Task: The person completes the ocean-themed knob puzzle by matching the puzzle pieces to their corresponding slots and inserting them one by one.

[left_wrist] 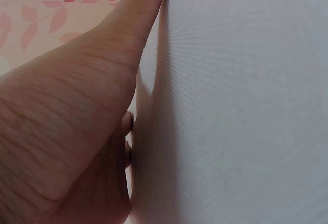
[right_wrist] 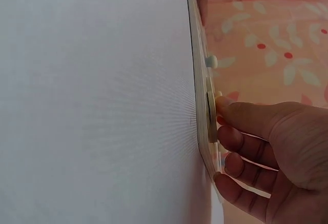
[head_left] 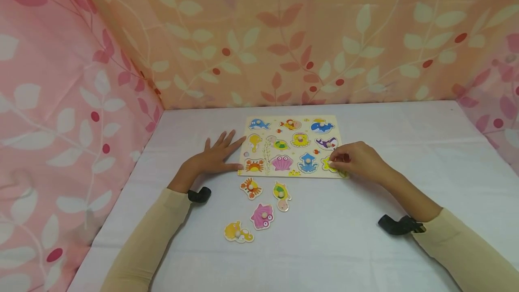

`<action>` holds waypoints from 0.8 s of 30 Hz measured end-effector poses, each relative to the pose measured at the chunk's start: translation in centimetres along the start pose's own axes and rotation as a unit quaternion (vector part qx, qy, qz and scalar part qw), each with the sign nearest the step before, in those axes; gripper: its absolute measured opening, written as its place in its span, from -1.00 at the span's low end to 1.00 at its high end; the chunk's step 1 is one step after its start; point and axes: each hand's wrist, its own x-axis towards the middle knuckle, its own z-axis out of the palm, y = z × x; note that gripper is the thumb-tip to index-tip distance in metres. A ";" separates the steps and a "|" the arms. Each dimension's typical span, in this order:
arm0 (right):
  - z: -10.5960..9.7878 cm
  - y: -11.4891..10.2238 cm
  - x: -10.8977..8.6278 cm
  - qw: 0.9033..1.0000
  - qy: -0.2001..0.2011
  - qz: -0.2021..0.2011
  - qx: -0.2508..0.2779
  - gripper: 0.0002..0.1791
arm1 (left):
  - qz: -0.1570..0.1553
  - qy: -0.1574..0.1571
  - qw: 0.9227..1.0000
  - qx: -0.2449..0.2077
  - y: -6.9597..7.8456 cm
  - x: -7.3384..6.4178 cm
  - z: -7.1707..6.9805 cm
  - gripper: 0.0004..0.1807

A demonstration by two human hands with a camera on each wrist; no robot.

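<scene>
A wooden peg puzzle board (head_left: 300, 174) printed with sea animals lies flat on the cloth. My right hand (head_left: 361, 161) pinches the knob of a yellow starfish puzzle piece (head_left: 325, 164) at the board's lower right corner. In the right wrist view, the starfish piece (right_wrist: 211, 116) sits against the board's face, slightly raised at one side. My left hand (head_left: 215, 154) rests spread out, its thumb and index finger at the board's left edge. Below the board lie loose crab (head_left: 250, 188), turtle (head_left: 280, 192), pink shell (head_left: 261, 217) and seahorse (head_left: 235, 231) pieces.
On the board stand knobbed pieces, among them a blue squid (head_left: 307, 166), a yellow octopus (head_left: 300, 140) and a dark blue whale (head_left: 321, 127). White cloth covers the table (head_left: 324, 256). A patterned curtain (head_left: 259, 57) hangs behind it, with pink fabric (head_left: 48, 139) along the left side.
</scene>
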 end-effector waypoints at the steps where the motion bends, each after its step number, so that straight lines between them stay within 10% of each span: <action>1: 0.0 0.0 0.0 1.000 0.001 0.000 0.000 -0.87 | 0.001 0.000 1.000 0.000 0.0 0.0 0.0 0.12; 24: 0.1 0.0 0.0 1.000 0.003 0.007 0.016 -0.84 | 0.001 -0.004 1.000 -0.005 0.2 -0.1 -0.2 0.12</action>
